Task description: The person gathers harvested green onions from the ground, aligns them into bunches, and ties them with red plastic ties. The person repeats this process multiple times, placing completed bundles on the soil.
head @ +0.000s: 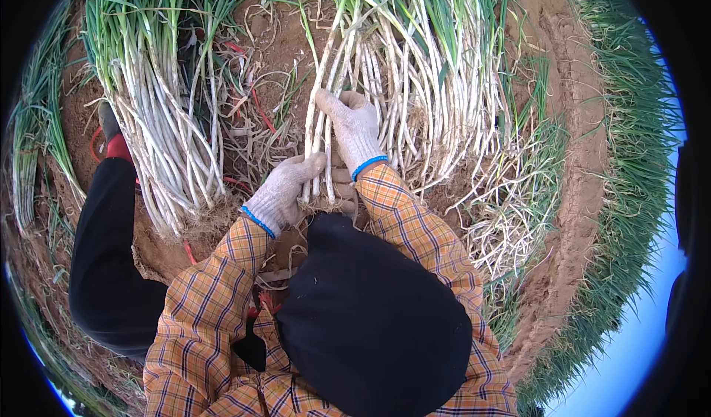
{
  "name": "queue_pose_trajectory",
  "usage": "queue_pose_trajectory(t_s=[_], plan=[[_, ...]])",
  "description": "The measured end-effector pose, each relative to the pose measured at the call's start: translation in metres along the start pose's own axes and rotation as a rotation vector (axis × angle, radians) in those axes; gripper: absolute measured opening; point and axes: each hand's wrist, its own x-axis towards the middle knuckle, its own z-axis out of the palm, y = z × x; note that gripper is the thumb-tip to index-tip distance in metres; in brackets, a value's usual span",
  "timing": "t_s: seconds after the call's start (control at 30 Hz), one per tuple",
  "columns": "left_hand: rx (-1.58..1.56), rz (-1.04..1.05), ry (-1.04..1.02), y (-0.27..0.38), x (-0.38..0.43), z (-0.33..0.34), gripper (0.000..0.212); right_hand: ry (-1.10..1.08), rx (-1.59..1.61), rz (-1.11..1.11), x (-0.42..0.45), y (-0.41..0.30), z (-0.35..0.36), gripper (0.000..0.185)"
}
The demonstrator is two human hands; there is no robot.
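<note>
Both my hands wear off-white knit gloves with blue cuffs. My left hand (283, 192) grips a few green onion stalks (318, 133) near their root ends, thumb on top. Higher up, my right hand (350, 122) closes round the same stalks at their white shanks. These stalks point away from me, roots towards my body. Just right of them lies a large pile of green onions (411, 78) with soil-stained white stems. To the left lies a thick bunch of green onions (161, 122), its roots towards me. The fingers under the stalks are partly hidden.
Red ties (261, 111) and dry peelings (272, 72) lie on brown soil between the piles. Thin discarded onions (505, 222) are heaped at the right. More bundled onions (25, 178) lie far left. A green standing crop (633, 156) borders the right; my knees frame the near side.
</note>
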Motion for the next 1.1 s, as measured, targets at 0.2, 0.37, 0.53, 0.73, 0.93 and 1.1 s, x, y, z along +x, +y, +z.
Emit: queue_pose_trajectory(t_s=[0.2, 0.37, 0.53, 0.73, 0.93, 1.1], plan=[[-0.032, -0.099, 0.056, -0.003, -0.009, 0.001, 0.043, 0.091, -0.067, -0.102, -0.007, 0.003, -0.004, 0.052], [-0.038, -0.114, 0.012, -0.004, -0.021, 0.007, 0.049, -0.127, -0.307, -0.208, -0.003, 0.006, 0.003, 0.055], [0.079, 0.105, 0.090, 0.030, -0.041, -0.002, 0.044, 0.106, -0.069, 0.072, 0.030, 0.008, -0.046, 0.065], [0.113, 0.079, 0.119, 0.038, -0.041, -0.021, 0.030, -0.161, -1.035, -0.069, 0.028, 0.028, -0.041, 0.054], [0.088, 0.203, -0.001, 0.043, -0.045, -0.031, 0.033, -0.206, -0.914, 0.007, 0.023, 0.022, -0.045, 0.050], [0.170, 0.318, 0.037, 0.060, -0.051, -0.032, 0.038, -0.224, -0.166, 0.025, 0.013, -0.005, -0.065, 0.050]])
